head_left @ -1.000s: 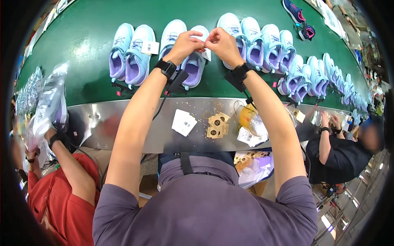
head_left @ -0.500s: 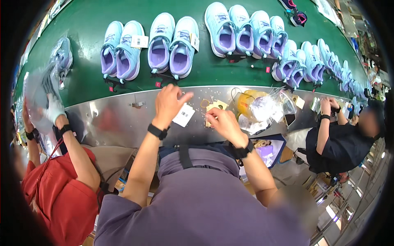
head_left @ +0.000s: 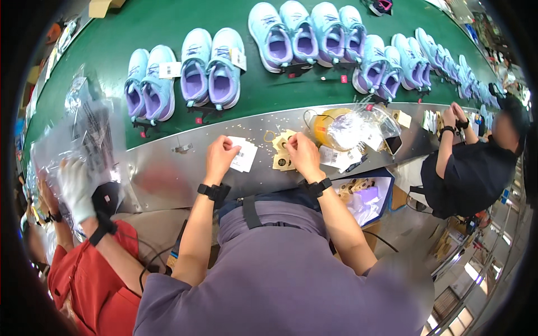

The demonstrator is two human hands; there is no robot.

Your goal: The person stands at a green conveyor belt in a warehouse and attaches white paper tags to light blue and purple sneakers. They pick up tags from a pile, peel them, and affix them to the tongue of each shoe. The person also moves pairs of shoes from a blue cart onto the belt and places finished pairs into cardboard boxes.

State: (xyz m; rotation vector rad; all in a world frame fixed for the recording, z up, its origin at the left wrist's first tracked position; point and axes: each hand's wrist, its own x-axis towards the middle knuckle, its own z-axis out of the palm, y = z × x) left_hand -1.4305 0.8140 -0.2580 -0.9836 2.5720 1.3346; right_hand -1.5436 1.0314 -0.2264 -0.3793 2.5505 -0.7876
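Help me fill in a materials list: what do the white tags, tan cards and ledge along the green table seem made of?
White tags: likely thin card or paper, smooth, with crisp flat edges. Tan cards: probably matte cardboard, judging by their dull colour. Ledge: apparently bare metal, semi-glossy, with a blurred reddish reflection.

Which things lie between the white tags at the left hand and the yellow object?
The head view shows tan cards lying there, with the right hand at them, and small pale bits scattered around.

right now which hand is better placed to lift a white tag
The left hand, likely: it is at the edge of the white tags, while the right hand is at the tan cards.
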